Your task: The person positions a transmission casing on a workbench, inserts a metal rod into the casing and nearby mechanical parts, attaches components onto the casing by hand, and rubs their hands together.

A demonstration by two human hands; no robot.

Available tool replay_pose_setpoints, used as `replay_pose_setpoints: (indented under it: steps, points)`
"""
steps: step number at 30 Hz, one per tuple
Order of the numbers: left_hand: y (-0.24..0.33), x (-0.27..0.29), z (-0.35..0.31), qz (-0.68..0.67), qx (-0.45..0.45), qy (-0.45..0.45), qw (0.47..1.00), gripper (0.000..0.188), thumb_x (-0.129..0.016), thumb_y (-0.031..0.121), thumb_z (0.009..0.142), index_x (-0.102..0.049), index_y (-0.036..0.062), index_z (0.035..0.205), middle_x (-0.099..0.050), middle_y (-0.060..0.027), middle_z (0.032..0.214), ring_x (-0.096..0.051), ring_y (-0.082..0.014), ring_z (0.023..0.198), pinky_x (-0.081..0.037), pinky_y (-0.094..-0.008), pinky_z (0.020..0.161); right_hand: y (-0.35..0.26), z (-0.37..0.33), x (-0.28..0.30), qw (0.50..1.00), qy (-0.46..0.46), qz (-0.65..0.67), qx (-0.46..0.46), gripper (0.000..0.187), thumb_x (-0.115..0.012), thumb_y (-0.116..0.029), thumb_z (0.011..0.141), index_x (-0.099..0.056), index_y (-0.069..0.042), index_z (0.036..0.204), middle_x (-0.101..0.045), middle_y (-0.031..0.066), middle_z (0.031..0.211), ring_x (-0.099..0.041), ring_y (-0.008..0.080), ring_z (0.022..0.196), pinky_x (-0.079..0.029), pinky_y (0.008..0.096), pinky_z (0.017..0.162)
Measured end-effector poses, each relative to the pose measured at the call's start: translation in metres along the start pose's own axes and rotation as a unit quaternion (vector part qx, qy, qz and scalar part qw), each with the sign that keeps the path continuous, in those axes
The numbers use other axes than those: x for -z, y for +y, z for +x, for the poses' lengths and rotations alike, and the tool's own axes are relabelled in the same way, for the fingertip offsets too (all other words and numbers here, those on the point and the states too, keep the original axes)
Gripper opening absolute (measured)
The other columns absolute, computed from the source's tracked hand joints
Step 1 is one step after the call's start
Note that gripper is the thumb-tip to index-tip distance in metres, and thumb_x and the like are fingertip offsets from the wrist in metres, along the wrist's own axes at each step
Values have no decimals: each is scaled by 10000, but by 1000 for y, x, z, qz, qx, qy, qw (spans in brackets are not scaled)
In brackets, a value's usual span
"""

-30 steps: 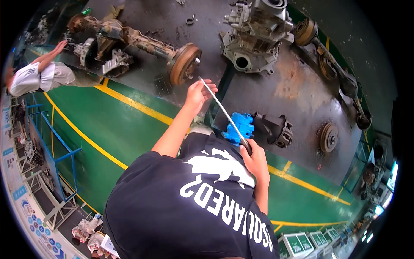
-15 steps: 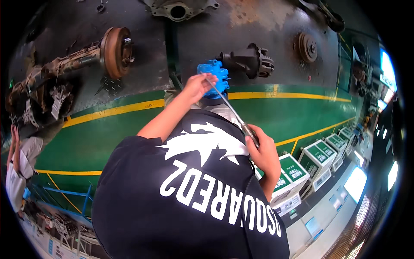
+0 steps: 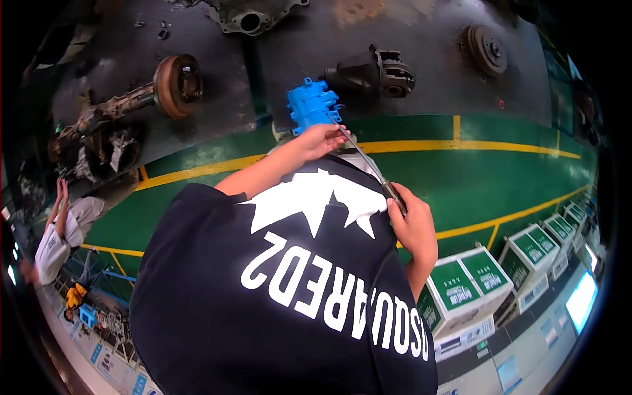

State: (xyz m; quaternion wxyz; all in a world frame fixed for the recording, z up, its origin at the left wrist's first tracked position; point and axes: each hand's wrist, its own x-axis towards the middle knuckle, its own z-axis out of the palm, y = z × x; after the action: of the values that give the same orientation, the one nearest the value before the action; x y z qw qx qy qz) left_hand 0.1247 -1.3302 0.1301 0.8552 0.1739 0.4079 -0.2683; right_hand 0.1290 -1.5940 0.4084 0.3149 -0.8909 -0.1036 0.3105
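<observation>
Long, slim, metal-shafted tool with dark handle (image 3: 366, 158): one, held slantwise between both hands.
Right hand (image 3: 415, 222): closed around the handle.
Left hand (image 3: 321, 140): half curled, fingers against the shaft near its far end; whether they grip or merely steady it cannot be told.
Bright-blue, blocky metal casting (image 3: 312, 105): one, at the near edge of the dark, stained metal counter (image 3: 434, 23), just beyond the left hand.
Work done: tool in hand, its far end toward the casting; judged an early stage.
Work left: apparently all work on the casting; no detached piece of it can be made out, and contact with the tip is unclear.
Black, tapered metal housing (image 3: 359, 74): one, just right of the casting.
White boxes with green-panelled tops (image 3: 464, 289): a row, beyond the yellow-lined green floor (image 3: 428, 178); contents hidden.
Casting interior: not visible.
</observation>
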Motion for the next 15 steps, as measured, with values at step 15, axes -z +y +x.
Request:
replay_pose_setpoints:
  steps: [15]
  points:
    - [-51, -57, 30, -3, -77, 88, 993, 188, -507, 113, 1150, -644, 7, 1223, -725, -129, 1150, -710, -211, 1028, -600, -297, 880, 35, 28, 46, 981, -56, -160, 92, 356, -653, -149, 1006, -689, 2, 1326, -729, 263, 1038, -715, 478, 926, -570, 538, 842]
